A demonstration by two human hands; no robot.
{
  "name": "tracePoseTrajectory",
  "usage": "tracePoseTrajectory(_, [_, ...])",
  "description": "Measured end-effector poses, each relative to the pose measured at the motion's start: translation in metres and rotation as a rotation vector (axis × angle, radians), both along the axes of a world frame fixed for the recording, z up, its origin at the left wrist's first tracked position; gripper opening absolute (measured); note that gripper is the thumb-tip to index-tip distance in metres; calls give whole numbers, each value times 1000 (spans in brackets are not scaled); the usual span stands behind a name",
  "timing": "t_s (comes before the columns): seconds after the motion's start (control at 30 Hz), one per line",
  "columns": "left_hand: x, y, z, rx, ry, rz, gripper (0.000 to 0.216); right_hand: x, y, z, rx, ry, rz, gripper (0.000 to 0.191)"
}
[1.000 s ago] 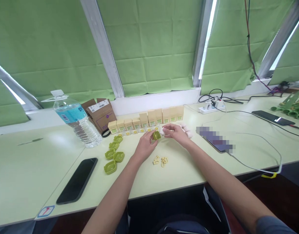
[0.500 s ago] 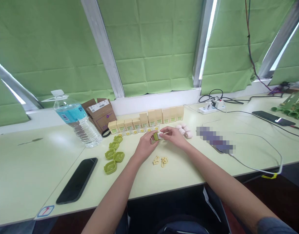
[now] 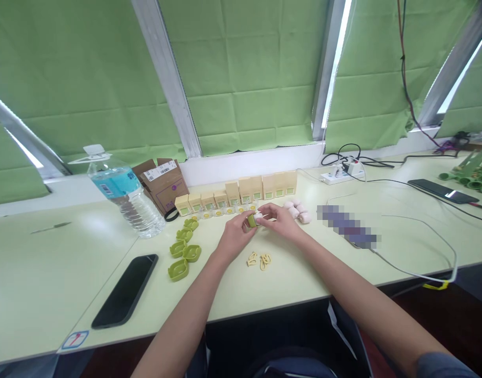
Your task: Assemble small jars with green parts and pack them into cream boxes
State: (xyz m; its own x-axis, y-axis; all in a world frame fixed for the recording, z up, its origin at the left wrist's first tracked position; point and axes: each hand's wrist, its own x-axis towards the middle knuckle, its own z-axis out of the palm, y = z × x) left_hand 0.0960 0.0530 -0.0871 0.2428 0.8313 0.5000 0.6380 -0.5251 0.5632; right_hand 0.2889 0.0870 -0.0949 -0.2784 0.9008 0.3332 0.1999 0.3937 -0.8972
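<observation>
Hands bare, meeting just above centre of frame, low over the pale green counter (image 3: pixel 264 289). Of the two, left hand (image 3: pixel 233 237) pinched by thumb and fingertips on a small green piece (image 3: pixel 251 221); right hand (image 3: pixel 280 221) closed by fingertips on a pale piece (image 3: pixel 259 217), touching the green piece's right side. Both pieces held between the hands, just in front of the box row.

- Loose pink pieces (image 3: pixel 298 210), cluster, just right of the right hand.
- Yellow loops (image 3: pixel 260 259), small heap, on the counter just below the hands.
- Green moulds (image 3: pixel 184 251), several, lying left of the left hand.
- Small tan boxes (image 3: pixel 241 193), upright row, behind the hands, along the window ledge.
- Water bottle (image 3: pixel 122 194), clear, blue label, left of centre; cardboard carton (image 3: pixel 162 182) just beside it.
- Black phone (image 3: pixel 125 290), face up, lower left.
- Power strip (image 3: pixel 341 172) with cables, upper right; a second dark phone (image 3: pixel 441 190) further right.
</observation>
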Motion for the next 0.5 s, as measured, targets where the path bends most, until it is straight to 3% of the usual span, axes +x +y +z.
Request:
tracePoseTrajectory(0.27, [3,-5,4,-82,-49,6,39,-3,-6,6,65,-23,-45,28])
tracePoseTrajectory(0.5, [7,-7,5,-275,-292,-40,31,-4,-5,4,157,-23,-37,27])
